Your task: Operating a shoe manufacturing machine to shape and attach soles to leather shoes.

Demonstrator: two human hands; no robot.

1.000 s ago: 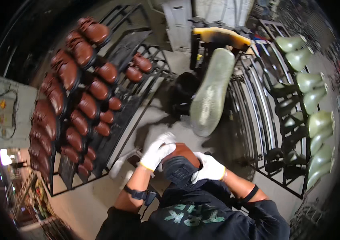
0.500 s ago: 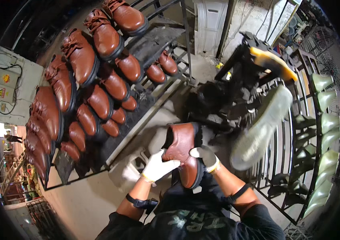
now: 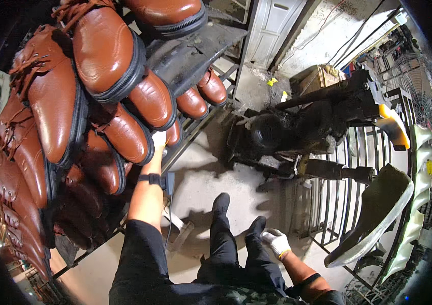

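My left hand [image 3: 159,138], in a white glove, reaches in among the brown leather shoes on the rack at the left. Only a strip of the glove shows beside a shoe toe [image 3: 175,134]; a larger brown shoe [image 3: 128,136] lies just left of it. The fingers are hidden, so what they hold or touch cannot be made out. Beside my right leg hangs my right hand [image 3: 277,242], also white-gloved. Its fingers are loosely bent and apart, with nothing in them.
Tiers of brown lace-up shoes fill the rack [image 3: 195,53]. A black machine [image 3: 297,127] stands ahead, and a large sole-shaped pad [image 3: 373,218] juts out at the right. Behind the pad is a barred metal frame [image 3: 330,203] beside pale green moulded pieces [image 3: 409,229].
Both hands held a brown shoe before me. Now they are apart: the left has gone up-left into the rack, the right down to my side. My view has moved closer to the rack.
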